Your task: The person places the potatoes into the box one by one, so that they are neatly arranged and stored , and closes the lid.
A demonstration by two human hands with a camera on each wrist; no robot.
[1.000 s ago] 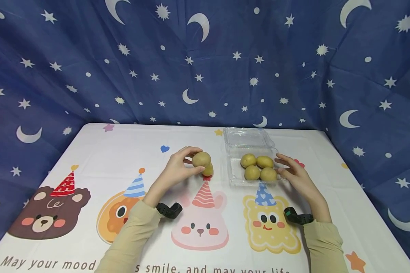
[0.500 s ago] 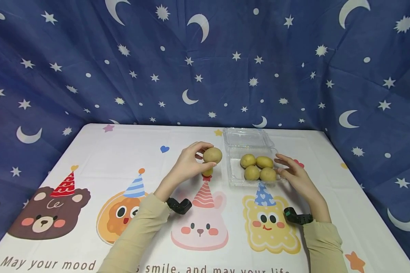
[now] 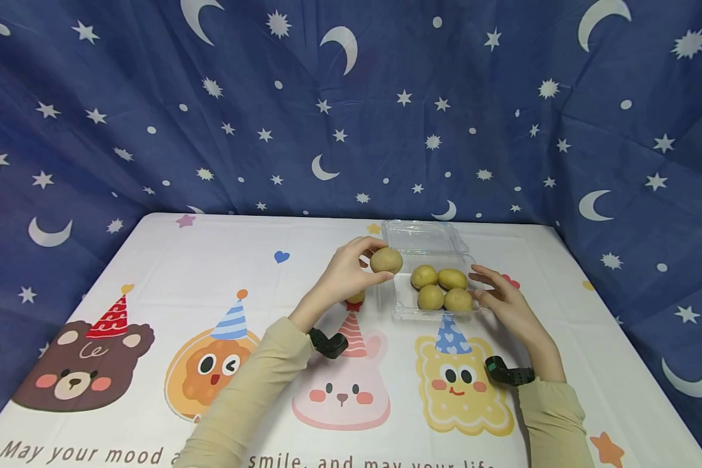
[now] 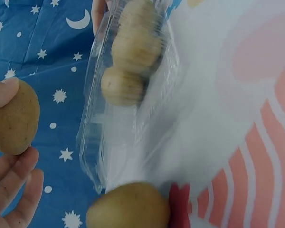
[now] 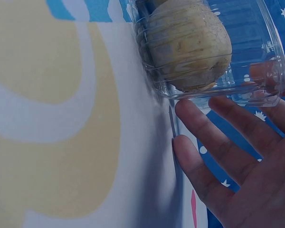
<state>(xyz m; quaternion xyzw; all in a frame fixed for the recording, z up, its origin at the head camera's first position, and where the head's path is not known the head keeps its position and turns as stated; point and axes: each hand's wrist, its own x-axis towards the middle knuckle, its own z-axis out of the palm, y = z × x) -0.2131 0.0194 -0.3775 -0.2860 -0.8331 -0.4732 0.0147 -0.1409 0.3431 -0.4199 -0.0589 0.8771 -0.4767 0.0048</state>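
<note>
In the head view my left hand (image 3: 351,266) pinches a potato (image 3: 386,260) between thumb and fingers, raised beside the clear plastic clamshell box (image 3: 402,296). Several potatoes, one of them a front potato (image 3: 430,298), sit in its tray. Below my left hand another potato (image 4: 128,206) lies on the tablecloth, mostly hidden by the hand in the head view. My right hand (image 3: 506,302) rests at the box's right side, fingers spread and fairly straight. In the right wrist view its fingertips (image 5: 184,108) are against or close to the clear wall; exact contact is hard to tell.
The box's lid (image 3: 424,236) lies folded back behind the tray. A white tablecloth (image 3: 240,250) printed with cartoon figures covers the table. Behind it hangs a blue curtain (image 3: 210,149) with moons and stars.
My left hand has carried its potato to the right and slightly away from me, from above the lying potato to the box's left edge. My right hand stays at the box.
</note>
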